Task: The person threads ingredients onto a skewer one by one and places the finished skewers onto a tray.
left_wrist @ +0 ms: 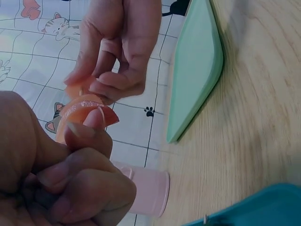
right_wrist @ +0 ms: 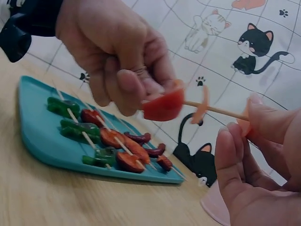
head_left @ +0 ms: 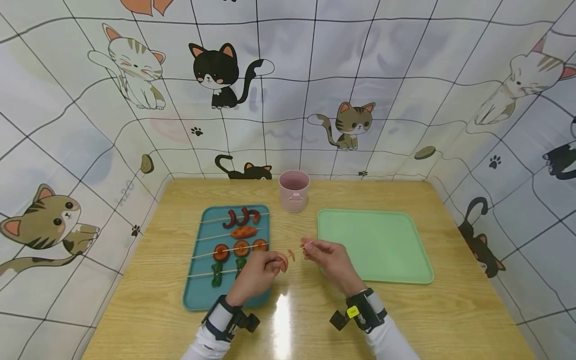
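Observation:
My left hand point(head_left: 254, 272) grips a red-edged, pale orange food wedge point(right_wrist: 164, 104), close over the teal tray's right side. A thin wooden skewer point(right_wrist: 222, 113) runs out of this wedge toward my right hand point(head_left: 330, 257). Midway along the stick sits a thin orange slice point(right_wrist: 201, 106), apart from both hands. With thumb and fingertips, my right hand pinches another orange slice point(left_wrist: 75, 89) at the skewer's far end. Both hands are raised over the table between the two trays. The skewer's left end is hidden in my left hand.
The teal tray point(head_left: 193, 295) at left bears several skewers: green pepper pieces point(head_left: 217, 275), round brown slices point(head_left: 221, 253), an orange-brown piece point(head_left: 243, 232) and dark red curled pieces point(head_left: 230, 218). A light green tray point(head_left: 373, 245) lies at right. A pink cup point(head_left: 294, 192) stands at the back.

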`<state>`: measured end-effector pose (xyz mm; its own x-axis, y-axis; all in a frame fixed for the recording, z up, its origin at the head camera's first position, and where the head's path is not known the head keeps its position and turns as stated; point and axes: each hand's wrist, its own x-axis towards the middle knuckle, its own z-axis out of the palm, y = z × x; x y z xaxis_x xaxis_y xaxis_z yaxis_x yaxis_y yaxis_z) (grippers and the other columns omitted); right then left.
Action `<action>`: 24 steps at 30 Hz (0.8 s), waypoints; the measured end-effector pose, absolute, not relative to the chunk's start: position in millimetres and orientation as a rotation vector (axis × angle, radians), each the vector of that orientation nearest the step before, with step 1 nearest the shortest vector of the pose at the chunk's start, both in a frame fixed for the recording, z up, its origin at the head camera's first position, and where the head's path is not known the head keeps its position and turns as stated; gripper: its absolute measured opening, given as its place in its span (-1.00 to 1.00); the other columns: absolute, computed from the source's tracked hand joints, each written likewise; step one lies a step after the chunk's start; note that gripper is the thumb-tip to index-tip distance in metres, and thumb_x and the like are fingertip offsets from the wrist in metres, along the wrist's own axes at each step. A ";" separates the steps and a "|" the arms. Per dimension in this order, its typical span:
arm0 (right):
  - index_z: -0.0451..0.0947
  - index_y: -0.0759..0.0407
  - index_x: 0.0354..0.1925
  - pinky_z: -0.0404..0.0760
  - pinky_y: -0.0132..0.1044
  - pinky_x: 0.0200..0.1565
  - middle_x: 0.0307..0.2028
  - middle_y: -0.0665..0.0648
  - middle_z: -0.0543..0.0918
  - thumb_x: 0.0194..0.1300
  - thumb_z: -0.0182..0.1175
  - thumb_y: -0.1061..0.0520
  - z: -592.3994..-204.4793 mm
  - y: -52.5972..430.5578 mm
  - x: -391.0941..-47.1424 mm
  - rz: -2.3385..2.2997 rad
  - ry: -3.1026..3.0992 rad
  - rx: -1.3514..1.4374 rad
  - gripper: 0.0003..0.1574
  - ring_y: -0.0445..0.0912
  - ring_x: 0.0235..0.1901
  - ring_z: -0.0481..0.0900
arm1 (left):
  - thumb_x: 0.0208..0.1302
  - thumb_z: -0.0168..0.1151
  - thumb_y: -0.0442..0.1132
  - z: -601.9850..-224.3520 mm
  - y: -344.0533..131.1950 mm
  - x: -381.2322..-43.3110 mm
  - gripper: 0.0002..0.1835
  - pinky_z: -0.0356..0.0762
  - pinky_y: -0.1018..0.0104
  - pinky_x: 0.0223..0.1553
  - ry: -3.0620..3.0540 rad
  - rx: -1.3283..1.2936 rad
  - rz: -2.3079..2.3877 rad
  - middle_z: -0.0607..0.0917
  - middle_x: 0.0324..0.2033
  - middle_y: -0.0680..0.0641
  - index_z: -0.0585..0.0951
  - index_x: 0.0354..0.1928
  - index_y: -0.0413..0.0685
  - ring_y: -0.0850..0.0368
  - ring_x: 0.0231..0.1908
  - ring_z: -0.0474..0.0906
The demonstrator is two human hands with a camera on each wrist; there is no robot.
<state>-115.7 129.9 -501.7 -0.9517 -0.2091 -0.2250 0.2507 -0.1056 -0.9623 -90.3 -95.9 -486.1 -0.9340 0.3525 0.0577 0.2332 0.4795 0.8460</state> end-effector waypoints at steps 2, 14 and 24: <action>0.59 0.55 0.04 0.66 -0.32 0.11 0.34 0.27 0.56 0.41 0.33 0.06 -503.0 128.1 -114.8 -2.157 1.822 0.035 -0.46 -0.12 0.15 0.64 | 0.45 0.11 -0.47 -486.0 -95.1 -91.2 -0.71 0.43 0.44 -0.35 2.589 0.520 1.454 0.75 -0.38 0.01 0.72 -0.38 -0.04 0.33 -0.49 0.44; 0.63 0.45 0.00 0.70 -0.26 0.07 0.20 0.17 0.67 0.38 0.36 -0.03 -499.5 121.9 -116.8 -2.113 1.938 -0.044 -0.46 0.24 0.20 0.62 | 0.47 0.04 -0.48 -485.9 -101.9 -93.6 -0.70 0.47 0.38 -0.29 2.658 0.478 1.356 0.63 -0.52 0.11 0.71 -0.27 -0.02 0.24 -0.47 0.51; 0.70 0.14 0.07 0.73 -0.23 -0.02 0.06 0.23 0.74 0.36 0.38 -0.02 -490.2 110.5 -118.0 -2.041 2.076 -0.143 -0.60 0.08 -0.04 0.76 | 0.37 0.24 -0.49 -479.8 -111.6 -90.6 -0.77 0.64 0.30 -0.23 2.864 0.391 1.378 0.77 -0.41 0.05 0.76 -0.28 -0.01 0.12 -0.32 0.70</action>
